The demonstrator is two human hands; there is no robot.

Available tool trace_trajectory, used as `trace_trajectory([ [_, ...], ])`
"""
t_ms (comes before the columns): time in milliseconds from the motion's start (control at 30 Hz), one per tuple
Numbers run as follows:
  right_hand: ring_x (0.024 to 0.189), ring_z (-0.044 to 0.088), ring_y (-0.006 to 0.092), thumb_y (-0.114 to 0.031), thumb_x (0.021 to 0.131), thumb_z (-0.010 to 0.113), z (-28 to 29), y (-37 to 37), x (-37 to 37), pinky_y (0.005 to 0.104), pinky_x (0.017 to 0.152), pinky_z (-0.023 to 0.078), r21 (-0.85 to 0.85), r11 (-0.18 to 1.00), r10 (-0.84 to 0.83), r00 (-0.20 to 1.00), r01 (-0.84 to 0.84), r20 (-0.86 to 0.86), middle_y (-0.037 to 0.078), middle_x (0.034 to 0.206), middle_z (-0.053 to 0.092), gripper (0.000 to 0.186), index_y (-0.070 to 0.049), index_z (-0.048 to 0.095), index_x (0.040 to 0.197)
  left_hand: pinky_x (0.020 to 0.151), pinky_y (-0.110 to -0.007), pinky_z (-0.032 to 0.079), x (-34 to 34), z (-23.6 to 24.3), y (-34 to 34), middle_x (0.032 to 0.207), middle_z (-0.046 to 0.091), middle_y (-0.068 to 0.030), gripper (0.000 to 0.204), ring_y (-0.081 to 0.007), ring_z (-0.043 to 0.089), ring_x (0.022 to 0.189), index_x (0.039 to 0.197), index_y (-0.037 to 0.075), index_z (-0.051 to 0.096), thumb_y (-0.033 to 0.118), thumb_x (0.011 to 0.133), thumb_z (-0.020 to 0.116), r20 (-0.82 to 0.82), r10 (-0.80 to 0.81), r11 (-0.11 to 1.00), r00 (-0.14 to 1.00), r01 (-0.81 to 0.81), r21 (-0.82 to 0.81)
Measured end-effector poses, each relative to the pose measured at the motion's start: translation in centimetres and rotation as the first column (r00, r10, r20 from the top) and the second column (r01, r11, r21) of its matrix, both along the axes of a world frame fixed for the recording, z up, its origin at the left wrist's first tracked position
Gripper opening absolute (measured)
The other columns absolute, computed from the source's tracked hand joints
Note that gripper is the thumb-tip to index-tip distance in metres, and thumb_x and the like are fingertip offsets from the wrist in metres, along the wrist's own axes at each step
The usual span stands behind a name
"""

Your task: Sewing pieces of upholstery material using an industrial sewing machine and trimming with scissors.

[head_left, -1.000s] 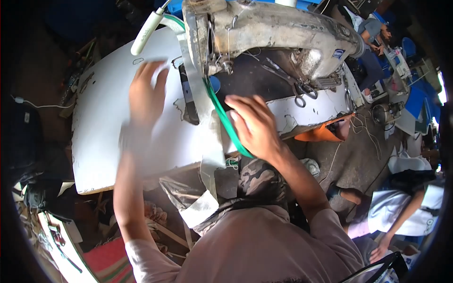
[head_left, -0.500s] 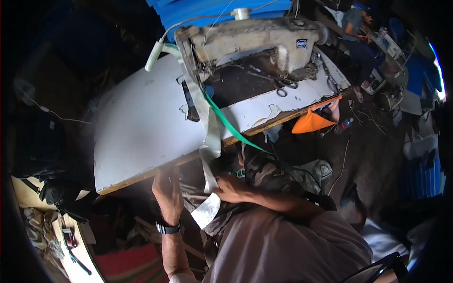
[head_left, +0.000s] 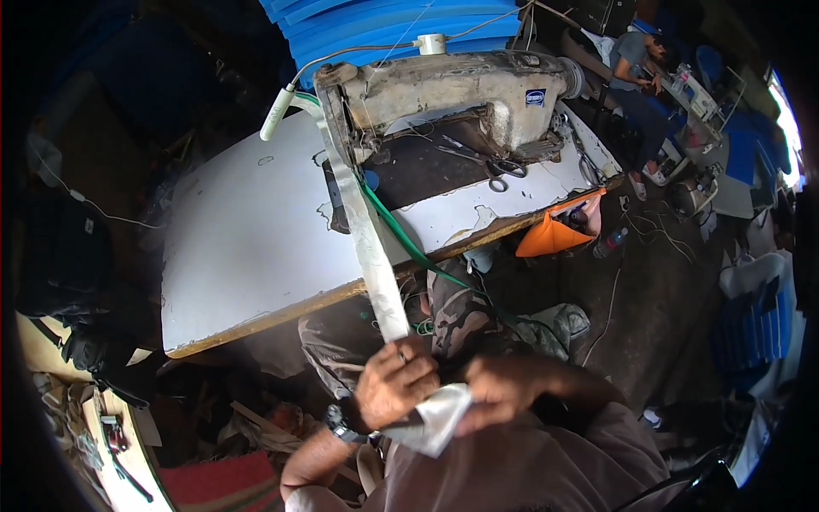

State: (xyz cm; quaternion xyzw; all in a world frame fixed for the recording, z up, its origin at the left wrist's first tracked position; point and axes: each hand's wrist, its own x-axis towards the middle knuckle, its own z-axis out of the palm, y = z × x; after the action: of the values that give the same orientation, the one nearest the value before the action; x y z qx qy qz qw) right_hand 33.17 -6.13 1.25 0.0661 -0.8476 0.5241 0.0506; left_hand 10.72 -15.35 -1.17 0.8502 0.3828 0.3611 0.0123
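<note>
A long pale strip (head_left: 380, 292) runs from the sewing machine (head_left: 431, 77) down over the table edge to my lap. My left hand (head_left: 397, 380) is closed around it, a dark watch at the wrist. To its right, my right hand (head_left: 499, 392), slightly blurred, grips the folded loose end (head_left: 435, 427) of that strip. A green tape (head_left: 401, 235) lies beside the strip and drops over the edge. Two pairs of scissors, one (head_left: 497, 175) under the machine arm and one (head_left: 587, 166) at its right, rest on the worktable (head_left: 239, 247).
An orange pouch (head_left: 550, 235) hangs at the table's front edge. Blue foam sheets (head_left: 324, 26) are stacked behind. A person (head_left: 631, 77) works at another machine at back right. A bottle (head_left: 610, 243) and cords are on the floor. A black bag (head_left: 102, 350) sits at left.
My hands have come back from the tabletop to my lap and closed on the strip, which is now drawn straighter toward me. The camera view has shifted.
</note>
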Motion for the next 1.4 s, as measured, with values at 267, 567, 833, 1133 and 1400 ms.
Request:
trace_trajectory([
  [267,0.106,0.067,0.0239,0.0,0.083,0.073,-2.6,17.2,-7.5,0.0368,0.084,0.06,0.679,0.309,-0.358,0.743,0.665,-0.565,0.009,0.122,0.072,0.031,-0.008,0.076,0.113,0.093,-0.043,0.056,1.7,-2.7,-0.7,0.097,0.068,-0.0015,0.027,-0.0256,0.067,0.098,0.08,0.009,0.068,0.003,0.054,0.075,0.389,0.072,0.989,0.919,-0.016,-0.145],
  [567,0.1,0.073,0.0293,0.005,0.082,0.074,-2.4,13.8,-9.9,0.0386,0.086,0.062,0.454,0.513,-0.373,0.666,0.728,-0.646,0.015,0.113,0.076,0.027,0.003,0.073,0.109,0.093,-0.042,0.057,1.8,-4.1,-1.0,0.098,0.068,-0.0028,0.028,-0.0261,0.067,0.101,0.082,0.007,0.066,0.004,0.056,0.075,0.299,0.107,0.97,0.948,-0.034,-0.24],
  [833,0.104,0.071,0.027,-0.005,0.085,0.075,-3.9,6.2,-7.7,0.0367,0.087,0.06,0.519,0.433,-0.423,0.674,0.737,-0.605,0.013,0.12,0.074,0.027,0.002,0.072,0.111,0.097,-0.042,0.057,1.7,-4.5,-1.0,0.099,0.068,-0.0033,0.027,-0.025,0.067,0.101,0.082,0.006,0.067,0.003,0.056,0.075,0.295,0.086,0.969,0.952,-0.011,-0.246],
  [1133,0.107,0.067,0.0259,-0.011,0.09,0.07,-6.1,6.0,-7.2,0.0376,0.09,0.058,0.587,0.43,-0.427,0.727,0.686,-0.537,0.013,0.129,0.068,0.032,0.001,0.067,0.12,0.098,-0.044,0.058,1.4,-4.0,-1.0,0.099,0.068,-0.0043,0.027,-0.0243,0.067,0.1,0.082,0.006,0.068,0.002,0.057,0.077,0.323,0.098,0.97,0.941,-0.018,-0.242],
  [1400,0.107,0.066,0.0291,-0.008,0.08,0.067,-6.4,5.5,-6.4,0.0413,0.089,0.057,0.637,0.427,-0.414,0.765,0.642,-0.494,0.016,0.146,0.059,0.049,0.0,0.065,0.129,0.097,-0.044,0.059,-0.2,-1.9,-0.7,0.092,0.07,-0.0044,0.025,-0.0268,0.069,0.097,0.079,0.006,0.068,-0.009,0.059,0.07,0.513,0.096,0.933,0.853,0.103,-0.346],
])
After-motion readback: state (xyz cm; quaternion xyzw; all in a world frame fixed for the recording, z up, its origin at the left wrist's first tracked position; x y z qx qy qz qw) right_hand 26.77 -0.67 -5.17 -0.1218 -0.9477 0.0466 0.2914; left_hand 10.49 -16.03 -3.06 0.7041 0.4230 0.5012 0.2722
